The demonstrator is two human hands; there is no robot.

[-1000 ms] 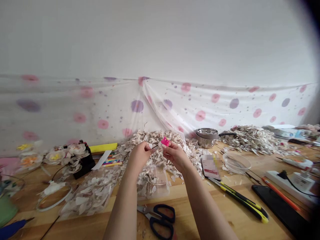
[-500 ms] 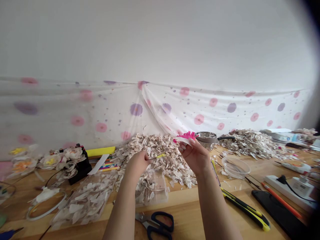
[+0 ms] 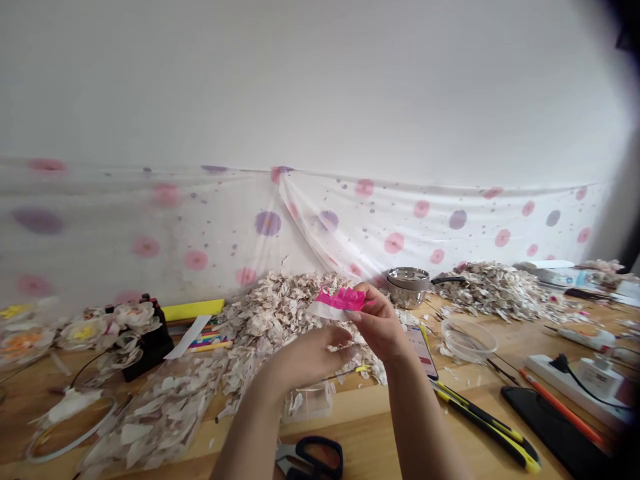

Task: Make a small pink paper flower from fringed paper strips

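Note:
My right hand (image 3: pixel 377 323) pinches a strip of paper (image 3: pixel 340 300), bright pink and ragged along its top and white along its lower edge. Just below and to the left, my left hand (image 3: pixel 317 353) is curled, its fingers slightly blurred. From under it runs a thin stem with a yellow tip (image 3: pixel 363 368), which it seems to hold; the grip itself is hidden. Behind both hands rises a heap of pale dried petals (image 3: pixel 270 307). A clear plastic box (image 3: pixel 310 402) lies beneath the left hand.
Blue-handled scissors (image 3: pixel 317 457) lie at the front. To the right are a yellow-black utility knife (image 3: pixel 490 427), a dark phone (image 3: pixel 545 427), a power strip (image 3: pixel 565 387) and a clear dish (image 3: pixel 470 339). A steel bowl (image 3: pixel 407 287) stands behind. Left is a bag of petals (image 3: pixel 155 413).
The pink-and-white strip has moved left and down with my right hand. My left hand has come right and lower, beneath the strip, and the yellow tip has shifted with it. The view has turned slightly.

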